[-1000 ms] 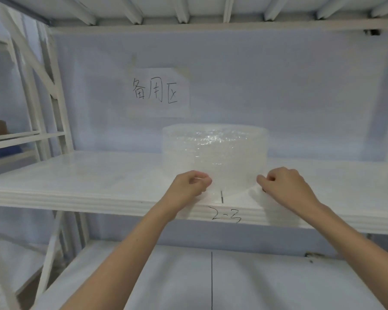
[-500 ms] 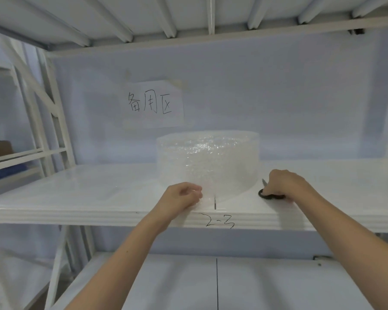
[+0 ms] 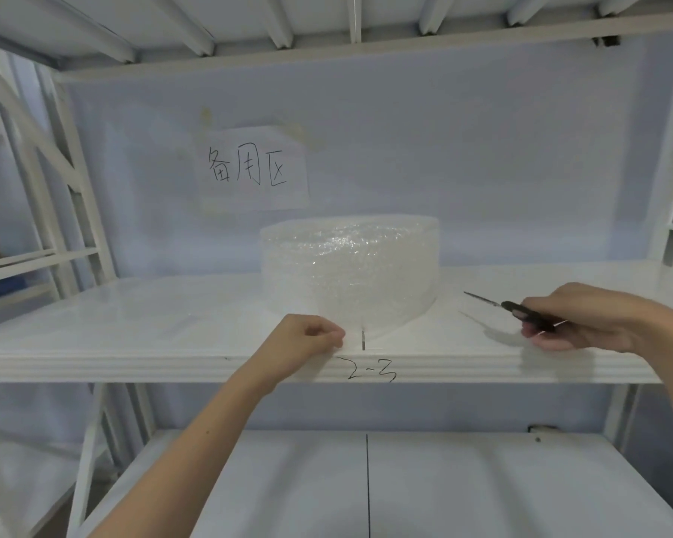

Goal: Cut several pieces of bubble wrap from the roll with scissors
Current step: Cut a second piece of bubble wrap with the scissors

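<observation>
Change: right hand [image 3: 595, 322], half a second ago resting on the shelf just beside the roll, is now lifted clear and drawn rightward with the scissors in it; left hand unmoved.
Right fingers: curled round the black handles of the slim, metal-bladed scissors [image 3: 521, 310]; blades together, tips pointing left toward the roll, held just above the shelf board.
Left fingers: curled, thumb against forefinger; they seem to pinch the loose clear edge of the wrap at the shelf front, though the film is too transparent to tell for certain.
Left hand [image 3: 307, 339]: at the front lip, just left of a short black mark.
Wide, clear bubble wrap roll [image 3: 350, 266]: standing on end, mid-shelf, between the hands.
White metal shelf [image 3: 133, 335]: front edge marked "2-3".
Handwritten paper sign [image 3: 253, 168]: taped to the back wall, above the roll.
</observation>
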### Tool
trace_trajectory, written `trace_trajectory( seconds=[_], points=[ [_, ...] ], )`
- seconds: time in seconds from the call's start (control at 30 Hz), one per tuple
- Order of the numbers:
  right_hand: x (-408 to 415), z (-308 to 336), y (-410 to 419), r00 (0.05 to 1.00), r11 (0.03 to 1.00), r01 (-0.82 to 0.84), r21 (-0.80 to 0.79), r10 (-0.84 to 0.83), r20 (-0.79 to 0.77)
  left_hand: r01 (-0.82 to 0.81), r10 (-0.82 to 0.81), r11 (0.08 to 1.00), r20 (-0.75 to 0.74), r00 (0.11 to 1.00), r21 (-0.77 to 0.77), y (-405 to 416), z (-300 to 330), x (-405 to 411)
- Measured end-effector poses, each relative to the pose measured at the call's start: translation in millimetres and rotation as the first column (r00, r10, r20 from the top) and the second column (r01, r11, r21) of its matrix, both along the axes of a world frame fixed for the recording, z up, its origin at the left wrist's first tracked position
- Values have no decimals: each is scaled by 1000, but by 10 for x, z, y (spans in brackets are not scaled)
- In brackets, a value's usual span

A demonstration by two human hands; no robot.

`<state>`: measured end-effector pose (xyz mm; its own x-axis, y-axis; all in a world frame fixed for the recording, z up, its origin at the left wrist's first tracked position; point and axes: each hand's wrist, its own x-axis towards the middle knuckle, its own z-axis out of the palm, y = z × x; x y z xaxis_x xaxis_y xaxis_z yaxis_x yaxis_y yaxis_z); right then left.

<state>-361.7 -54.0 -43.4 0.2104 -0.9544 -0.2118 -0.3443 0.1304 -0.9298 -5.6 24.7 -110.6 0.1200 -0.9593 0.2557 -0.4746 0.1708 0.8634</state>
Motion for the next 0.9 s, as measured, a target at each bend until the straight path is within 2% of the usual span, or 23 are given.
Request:
trace_trajectory(
  seconds=[0.13, 0.23, 0.47, 0.67, 0.9],
  points=[
    [190, -173, 309, 979, 985, -173, 28, 169, 110, 16, -16, 1000, -3, 1000, 15, 10, 7, -63],
    [503, -428, 503, 904, 945, -327, 25, 305, 300, 7, -6, 1000, -73, 997, 17, 14, 22, -94],
    [1113, -990, 735, 799, 838, -507, 200, 371, 473, -22, 25, 999, -86, 996, 26, 1, 22, -154],
    [1228, -1244, 785, 754, 796, -566, 217, 392, 527, -32, 30, 999, -124, 992, -18, 37, 5, -141],
    [1447, -1215, 661, 779, 845, -514, 150, 386, 495, -6, 6, 1000, -141, 990, 4, 40, 12, -124]
  ],
)
